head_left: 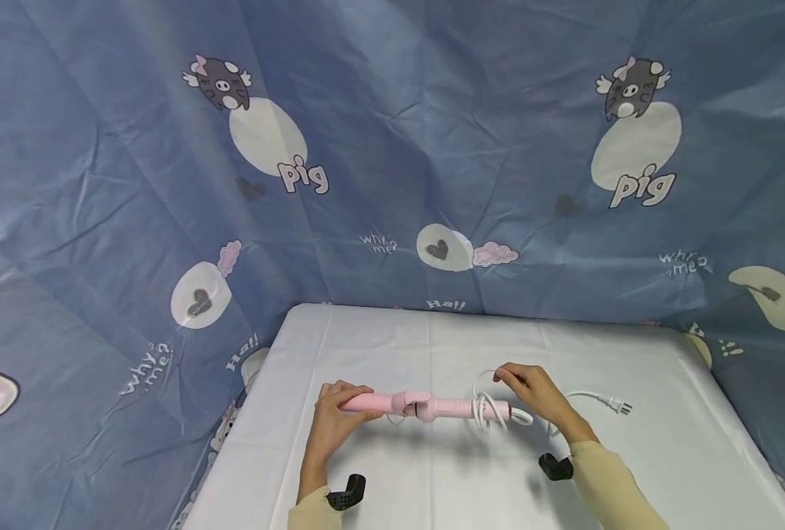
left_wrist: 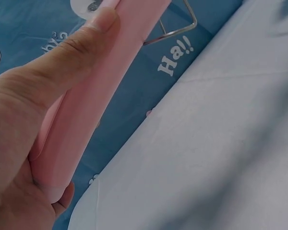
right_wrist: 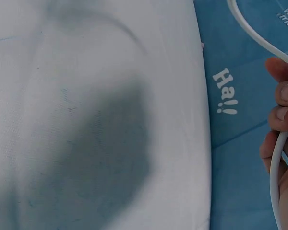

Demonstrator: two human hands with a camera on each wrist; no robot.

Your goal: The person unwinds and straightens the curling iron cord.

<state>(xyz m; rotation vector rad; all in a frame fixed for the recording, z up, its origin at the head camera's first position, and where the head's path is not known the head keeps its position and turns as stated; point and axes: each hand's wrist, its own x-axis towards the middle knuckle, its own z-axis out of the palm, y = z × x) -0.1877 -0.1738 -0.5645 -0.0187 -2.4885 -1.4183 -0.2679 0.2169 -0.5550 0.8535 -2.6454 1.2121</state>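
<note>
A long pink plastic curling iron is held level above the white cloth-covered table, lying left to right near the middle of the near half of the tabletop. The left hand grips its left end, the smooth pink barrel; in the left wrist view the thumb lies pressed along the barrel while the palm and curled fingers wrap it from below, and a thin bent metal wire stand shows further along the tool. The right hand is at the right end of the iron, where a white rubber power cord is looped several times around the handle. This hand pinches a strand of that cord between curled fingers: the right wrist view shows fingertips closed on the white cord, which arcs up and away past them. The remaining cord trails to the right and ends in a white two-pin plug resting on the table, just right of the right wrist. Behind and around the table hangs a blue fabric backdrop printed with cartoon pigs, hearts and words such as "pig" and "Ha!!".
</note>
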